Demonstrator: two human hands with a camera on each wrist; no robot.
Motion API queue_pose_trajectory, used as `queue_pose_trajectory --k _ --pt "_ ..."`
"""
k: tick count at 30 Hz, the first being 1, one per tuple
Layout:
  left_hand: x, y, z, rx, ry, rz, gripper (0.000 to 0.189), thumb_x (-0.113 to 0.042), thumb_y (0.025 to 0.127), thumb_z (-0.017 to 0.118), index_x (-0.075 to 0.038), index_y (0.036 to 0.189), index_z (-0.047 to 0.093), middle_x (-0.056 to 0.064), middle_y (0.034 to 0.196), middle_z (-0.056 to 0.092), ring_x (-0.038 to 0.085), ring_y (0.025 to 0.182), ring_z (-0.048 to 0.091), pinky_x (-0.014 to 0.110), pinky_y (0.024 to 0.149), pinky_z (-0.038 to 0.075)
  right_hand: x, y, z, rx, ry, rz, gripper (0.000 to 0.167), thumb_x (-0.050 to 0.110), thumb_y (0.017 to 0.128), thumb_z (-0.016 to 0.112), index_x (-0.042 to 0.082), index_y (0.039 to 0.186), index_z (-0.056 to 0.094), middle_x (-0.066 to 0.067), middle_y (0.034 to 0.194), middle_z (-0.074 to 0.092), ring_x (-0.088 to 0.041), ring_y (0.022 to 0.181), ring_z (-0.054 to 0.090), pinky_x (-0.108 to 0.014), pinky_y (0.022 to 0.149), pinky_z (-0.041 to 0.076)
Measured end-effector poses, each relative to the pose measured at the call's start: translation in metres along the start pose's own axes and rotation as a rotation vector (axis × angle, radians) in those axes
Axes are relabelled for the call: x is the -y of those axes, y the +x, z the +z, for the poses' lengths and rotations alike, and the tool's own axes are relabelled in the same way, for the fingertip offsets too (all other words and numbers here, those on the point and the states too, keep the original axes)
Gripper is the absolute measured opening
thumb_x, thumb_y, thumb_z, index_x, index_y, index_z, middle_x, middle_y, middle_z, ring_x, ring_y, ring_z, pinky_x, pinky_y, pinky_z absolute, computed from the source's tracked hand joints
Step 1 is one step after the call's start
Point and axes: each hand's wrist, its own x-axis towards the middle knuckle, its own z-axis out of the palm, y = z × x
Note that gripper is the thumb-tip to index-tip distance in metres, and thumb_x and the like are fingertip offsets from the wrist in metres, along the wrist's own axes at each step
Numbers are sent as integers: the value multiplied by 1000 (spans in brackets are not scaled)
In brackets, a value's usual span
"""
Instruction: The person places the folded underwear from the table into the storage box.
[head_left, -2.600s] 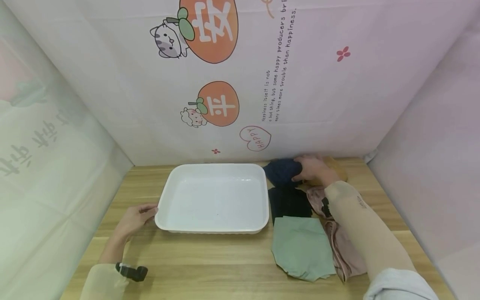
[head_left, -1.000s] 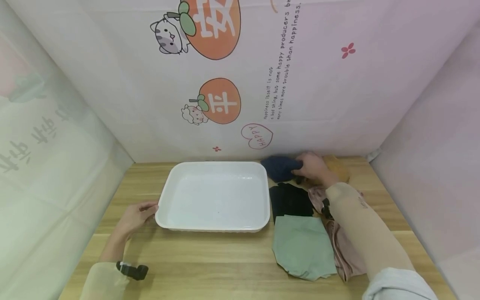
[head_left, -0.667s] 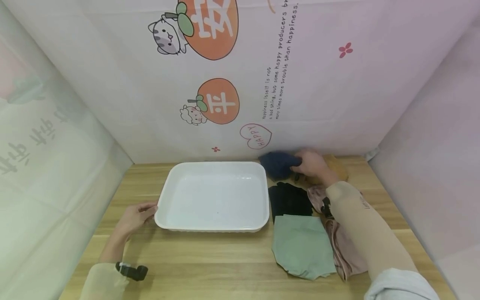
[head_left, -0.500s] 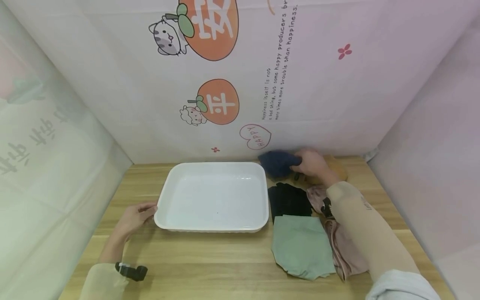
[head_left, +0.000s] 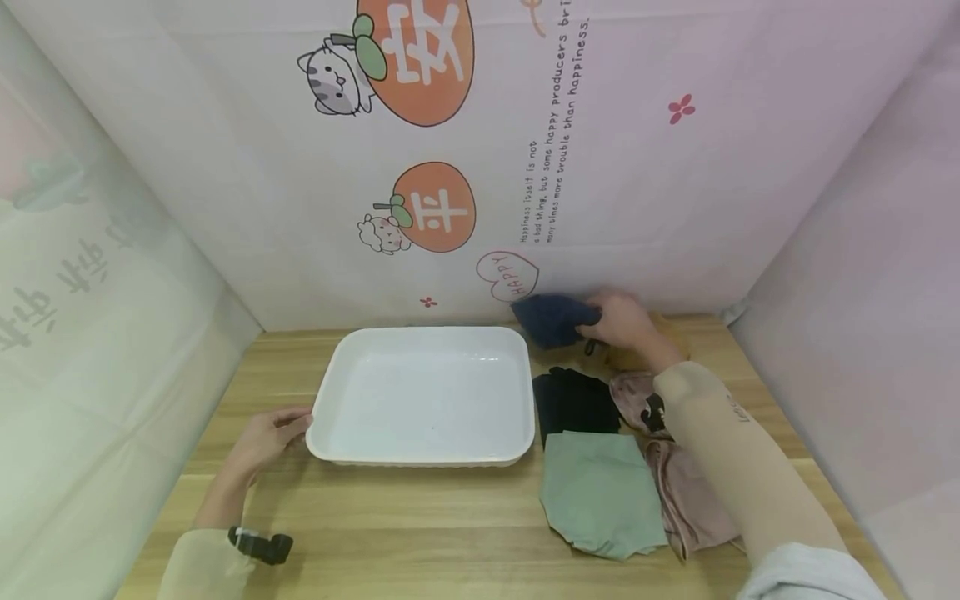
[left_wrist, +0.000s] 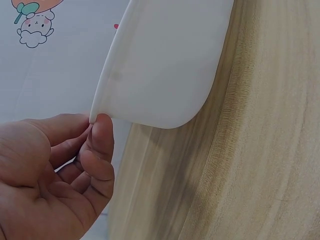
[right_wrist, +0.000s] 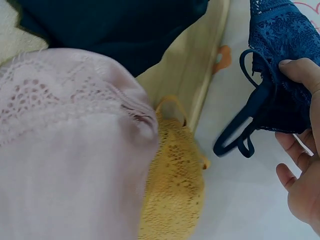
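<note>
Navy-blue lace garment with thin looped straps (head_left: pixel 553 321): in the head view, pinched at one edge by the right hand (head_left: pixel 618 321), in front of the printed white backdrop (head_left: pixel 637 192), near the far right corner of the glossy white rectangular tray with rounded corners (head_left: pixel 427 400). Looks like the lifting step, apparently off the pale wooden table (head_left: pixel 420 533). Against the earliest head frame, higher now, with a dark strap loop hanging below; no clear change for the left hand (head_left: pixel 270 437) at the tray's left side.

In the left wrist view, tray rim gripped narrowly between thumb and fingers.

In the right wrist view, lace caught under the thumb, straps dangling apart from the mustard-yellow lace garment (right_wrist: pixel 175 185) and the pale pink lace-trimmed cloth (right_wrist: pixel 70 150). Seems to call next for a firm pinch, loops kept from snagging, tray held steady.
</note>
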Motion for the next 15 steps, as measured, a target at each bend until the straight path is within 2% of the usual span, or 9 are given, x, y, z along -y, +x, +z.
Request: queue_pose_trajectory --k 9,15 --pt "2 0 -1 4 2 0 50 -35 103 56 1 137 57 18 122 69 12 90 66 32 76 58 12 2 -11 -27 10 -35 56 41 82 78 4 122 68 -16 123 68 -36 117 60 -56 103 45" --pt "0 0 -1 4 5 3 50 -35 103 56 1 137 57 18 121 69 11 90 65 32 76 58 19 2 -18 -39 10 -56 50 40 82 78 5 116 71 -14 118 71 -34 112 63 -53 98 49"
